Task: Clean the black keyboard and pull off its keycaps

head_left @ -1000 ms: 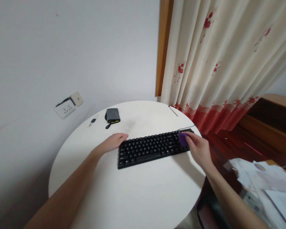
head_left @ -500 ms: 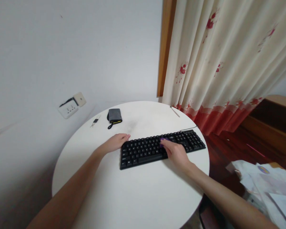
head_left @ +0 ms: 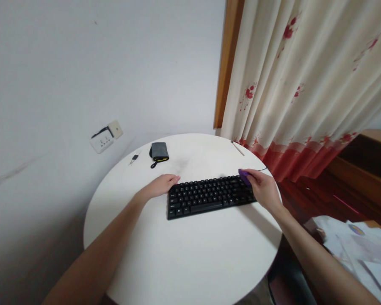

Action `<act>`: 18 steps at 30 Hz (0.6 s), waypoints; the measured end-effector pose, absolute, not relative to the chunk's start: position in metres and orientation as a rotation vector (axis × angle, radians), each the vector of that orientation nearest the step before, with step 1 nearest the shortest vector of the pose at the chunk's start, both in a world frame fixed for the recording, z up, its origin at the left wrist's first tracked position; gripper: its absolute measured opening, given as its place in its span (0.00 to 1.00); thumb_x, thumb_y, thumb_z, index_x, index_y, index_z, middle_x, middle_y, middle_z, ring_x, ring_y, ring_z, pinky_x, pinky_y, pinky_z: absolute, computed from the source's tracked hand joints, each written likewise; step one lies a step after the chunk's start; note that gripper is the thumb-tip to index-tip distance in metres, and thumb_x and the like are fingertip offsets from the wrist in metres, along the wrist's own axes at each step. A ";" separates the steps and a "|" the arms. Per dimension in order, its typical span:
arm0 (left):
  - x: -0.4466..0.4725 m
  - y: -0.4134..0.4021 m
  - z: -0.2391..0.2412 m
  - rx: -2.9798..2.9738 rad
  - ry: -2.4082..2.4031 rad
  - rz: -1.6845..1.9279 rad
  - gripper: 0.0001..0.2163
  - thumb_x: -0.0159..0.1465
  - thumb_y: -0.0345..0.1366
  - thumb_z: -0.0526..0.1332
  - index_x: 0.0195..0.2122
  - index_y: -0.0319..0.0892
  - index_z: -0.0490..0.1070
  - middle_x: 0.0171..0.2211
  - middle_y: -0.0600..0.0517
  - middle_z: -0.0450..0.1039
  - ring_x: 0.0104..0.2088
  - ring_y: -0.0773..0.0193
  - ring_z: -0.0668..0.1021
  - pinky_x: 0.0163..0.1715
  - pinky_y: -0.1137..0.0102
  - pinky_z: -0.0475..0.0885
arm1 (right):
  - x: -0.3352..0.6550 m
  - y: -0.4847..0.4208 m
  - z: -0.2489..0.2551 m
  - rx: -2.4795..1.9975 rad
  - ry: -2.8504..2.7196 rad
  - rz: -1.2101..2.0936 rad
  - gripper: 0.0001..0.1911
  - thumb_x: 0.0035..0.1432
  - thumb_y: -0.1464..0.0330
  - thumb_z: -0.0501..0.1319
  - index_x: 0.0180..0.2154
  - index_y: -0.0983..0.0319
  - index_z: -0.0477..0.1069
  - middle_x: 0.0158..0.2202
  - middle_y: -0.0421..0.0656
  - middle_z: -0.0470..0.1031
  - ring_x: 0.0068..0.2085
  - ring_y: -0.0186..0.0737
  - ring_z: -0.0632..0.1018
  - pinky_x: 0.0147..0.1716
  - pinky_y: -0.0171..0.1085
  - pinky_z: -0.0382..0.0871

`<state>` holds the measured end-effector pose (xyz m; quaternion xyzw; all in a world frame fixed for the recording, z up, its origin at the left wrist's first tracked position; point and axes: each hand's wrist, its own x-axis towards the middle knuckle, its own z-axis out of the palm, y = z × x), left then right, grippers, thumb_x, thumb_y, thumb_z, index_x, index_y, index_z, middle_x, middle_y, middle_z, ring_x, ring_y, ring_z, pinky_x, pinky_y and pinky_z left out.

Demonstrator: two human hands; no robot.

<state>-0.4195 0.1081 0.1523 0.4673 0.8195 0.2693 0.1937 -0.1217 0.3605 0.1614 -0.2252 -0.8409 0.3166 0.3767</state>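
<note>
A black keyboard (head_left: pixel 206 195) lies slightly aslant on the round white table (head_left: pixel 190 250). At its upper left corner, my left hand (head_left: pixel 161 185) grips the edge with the thumb on top. My right hand (head_left: pixel 264 188) is closed on a small purple cloth (head_left: pixel 245 177), whose exact kind is hard to make out. The cloth is over the keyboard's upper right part, and my hand hides the number keys there.
Behind the keyboard lie a grey pouch (head_left: pixel 159 151) with a black loop, a small dark item (head_left: pixel 135 157) and a thin stick (head_left: pixel 238 148). A wall socket (head_left: pixel 102 141) is at left. Curtains (head_left: pixel 273 106) hang at right, above papers (head_left: pixel 352 241).
My right hand has moved with the purple cloth to the right and upward along the keyboard. My left hand stays at the keyboard's left corner. The whole view has shifted slightly.
</note>
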 end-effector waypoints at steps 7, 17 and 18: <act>-0.418 0.108 0.153 1.282 2.306 0.774 0.26 0.63 0.61 0.48 0.27 0.42 0.68 0.26 0.49 0.71 0.29 0.57 0.72 0.28 0.68 0.63 | -0.117 0.315 0.122 -0.440 -2.453 0.545 0.19 0.65 0.73 0.53 0.52 0.57 0.77 0.55 0.44 0.77 0.54 0.47 0.79 0.54 0.47 0.73; -0.419 0.108 0.152 1.324 2.309 0.743 0.26 0.64 0.60 0.46 0.27 0.43 0.67 0.25 0.50 0.71 0.28 0.57 0.72 0.29 0.68 0.63 | -0.131 0.282 0.163 -0.180 -2.434 0.963 0.17 0.65 0.69 0.56 0.51 0.56 0.78 0.47 0.42 0.82 0.46 0.43 0.83 0.48 0.42 0.77; -0.419 0.108 0.153 1.324 2.307 0.747 0.25 0.64 0.60 0.47 0.27 0.43 0.67 0.25 0.50 0.71 0.28 0.58 0.72 0.29 0.68 0.63 | -0.133 0.295 0.169 -0.268 -2.401 0.901 0.16 0.65 0.67 0.56 0.50 0.57 0.78 0.47 0.42 0.82 0.45 0.44 0.83 0.48 0.42 0.76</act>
